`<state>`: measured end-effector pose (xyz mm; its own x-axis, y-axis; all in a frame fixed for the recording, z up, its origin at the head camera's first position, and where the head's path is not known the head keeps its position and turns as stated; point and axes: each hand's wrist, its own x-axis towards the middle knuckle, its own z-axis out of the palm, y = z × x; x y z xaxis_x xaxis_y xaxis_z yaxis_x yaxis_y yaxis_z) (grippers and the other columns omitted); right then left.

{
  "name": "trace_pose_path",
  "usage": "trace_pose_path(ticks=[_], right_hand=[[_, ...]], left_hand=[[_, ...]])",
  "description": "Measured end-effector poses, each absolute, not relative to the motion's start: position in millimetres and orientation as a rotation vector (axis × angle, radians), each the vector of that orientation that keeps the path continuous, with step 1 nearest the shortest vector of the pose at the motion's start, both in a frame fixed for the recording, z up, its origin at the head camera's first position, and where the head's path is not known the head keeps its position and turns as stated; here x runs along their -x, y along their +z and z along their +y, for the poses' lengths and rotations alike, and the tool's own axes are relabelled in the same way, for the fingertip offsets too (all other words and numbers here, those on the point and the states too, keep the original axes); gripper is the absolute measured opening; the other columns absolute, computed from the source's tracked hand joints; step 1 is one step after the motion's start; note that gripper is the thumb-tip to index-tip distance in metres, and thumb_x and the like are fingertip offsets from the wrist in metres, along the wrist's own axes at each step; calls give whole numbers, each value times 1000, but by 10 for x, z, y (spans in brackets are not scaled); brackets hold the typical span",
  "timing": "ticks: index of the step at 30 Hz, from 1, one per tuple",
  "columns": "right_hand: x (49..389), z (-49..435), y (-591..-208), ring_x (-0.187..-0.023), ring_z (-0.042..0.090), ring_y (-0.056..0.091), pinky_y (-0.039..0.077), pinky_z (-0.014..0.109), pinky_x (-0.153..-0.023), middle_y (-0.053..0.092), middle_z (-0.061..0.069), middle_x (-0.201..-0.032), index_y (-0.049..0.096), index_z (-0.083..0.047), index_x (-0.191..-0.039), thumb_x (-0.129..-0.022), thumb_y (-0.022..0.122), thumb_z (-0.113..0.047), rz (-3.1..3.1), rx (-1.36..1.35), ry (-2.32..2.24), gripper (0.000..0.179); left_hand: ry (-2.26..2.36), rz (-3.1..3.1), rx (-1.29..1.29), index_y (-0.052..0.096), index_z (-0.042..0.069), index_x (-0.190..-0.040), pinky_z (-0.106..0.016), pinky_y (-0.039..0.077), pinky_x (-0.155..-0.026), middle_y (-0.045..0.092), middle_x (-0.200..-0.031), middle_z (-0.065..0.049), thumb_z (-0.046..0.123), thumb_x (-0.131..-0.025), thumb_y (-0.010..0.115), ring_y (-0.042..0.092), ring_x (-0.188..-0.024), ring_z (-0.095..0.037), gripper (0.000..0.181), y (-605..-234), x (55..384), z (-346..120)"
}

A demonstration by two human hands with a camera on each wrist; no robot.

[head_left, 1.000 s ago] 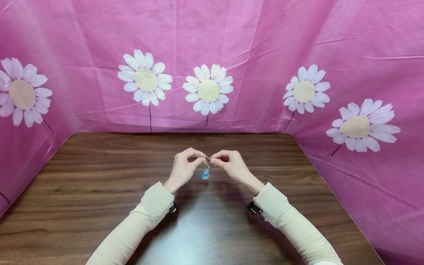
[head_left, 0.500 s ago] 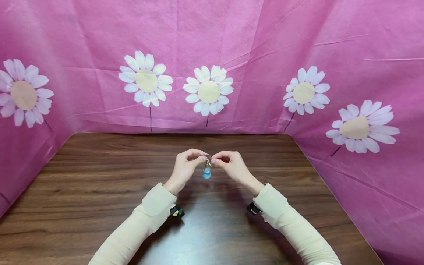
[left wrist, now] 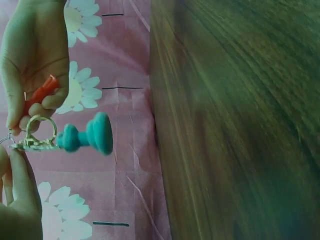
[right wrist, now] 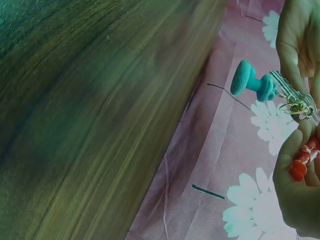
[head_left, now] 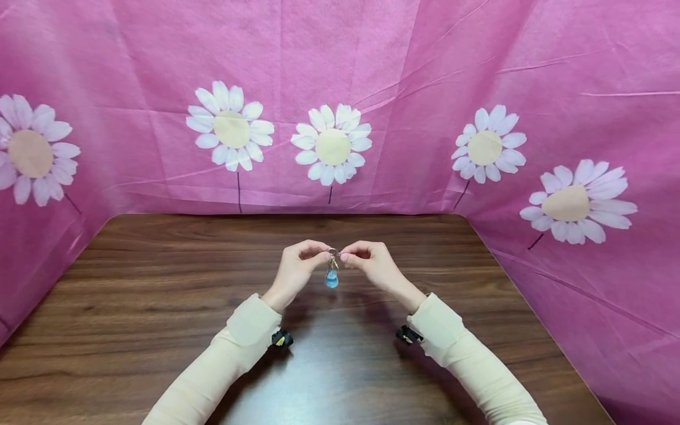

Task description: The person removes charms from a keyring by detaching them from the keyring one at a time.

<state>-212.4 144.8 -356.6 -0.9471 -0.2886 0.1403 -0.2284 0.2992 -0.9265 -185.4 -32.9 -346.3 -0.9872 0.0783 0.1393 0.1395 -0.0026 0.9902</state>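
Note:
My left hand (head_left: 297, 265) and right hand (head_left: 374, 265) meet above the table, fingertips close together. With thumb and forefinger the left hand pinches a key ring at its top. From the ring hang a metal key (right wrist: 282, 85), a gold hoop (left wrist: 40, 118) and a blue-green charm (left wrist: 100, 134) with a round, flared end. The right hand pinches close beside the ring, its fingers curled round a red charm (right wrist: 302, 162). In the left wrist view a thin silver ring (left wrist: 5, 139) shows between the fingertips. Fingers hide part of the ring, and the red charm is hidden in the head view.
A dark wood-grain table (head_left: 159, 283) lies beneath the hands. Pink cloth (head_left: 404, 88) with printed white daisies walls off its back and sides. Black straps with small devices (head_left: 409, 334) sit on both wrists below the pale sleeves.
The ring has turned, and its loop now stands visible between the fingertips. The key and blue-green charm have shifted slightly to the right. Both hands stay almost in place, still pinching.

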Motion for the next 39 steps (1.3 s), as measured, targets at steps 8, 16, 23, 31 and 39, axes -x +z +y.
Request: trace_pose_path(ticks=[8,16,23,31,39], right_hand=[[2078,1447,-3563,-66,7,56,51,22,-61,66,15,-81,67,3,-92,-83,65,-8,2601,496,-1714,14],[1985,1414,-3537,-62,19,53,41,20,-51,67,5,-75,70,-9,-86,-83,67,-14,2841,598,-1531,7],[1994,1414,-3552,-64,11,53,43,19,-55,68,4,-77,69,-9,-87,-83,67,-13,2835,617,-1512,7],[2014,1403,-3569,-63,12,50,40,19,-53,68,3,-77,70,-10,-87,-83,67,-15,2836,641,-1503,7],[2025,1394,-3531,-73,20,62,48,19,-60,70,13,-82,70,-4,-90,-83,67,-13,2723,592,-1653,12]], left_hand=[[-2103,-2290,391,64,-4,-100,-21,49,-73,66,-89,-18,2,-82,65,61,-75,-5,20,-3616,1942,-337],[-1943,-2336,473,69,5,-94,-24,50,-74,70,-90,-12,12,-82,68,62,-78,-10,15,-3808,2045,-354],[-1628,-2341,574,71,7,-87,-24,53,-70,69,-83,-5,8,-80,69,64,-76,-13,7,-3781,2033,-336],[-1607,-2270,537,70,6,-82,-23,53,-70,66,-76,-4,5,-79,69,64,-73,-14,3,-3796,2024,-350],[-1713,-2179,486,70,0,-83,-27,53,-73,68,-80,-12,2,-78,69,63,-75,-17,5,-3722,2015,-320]])
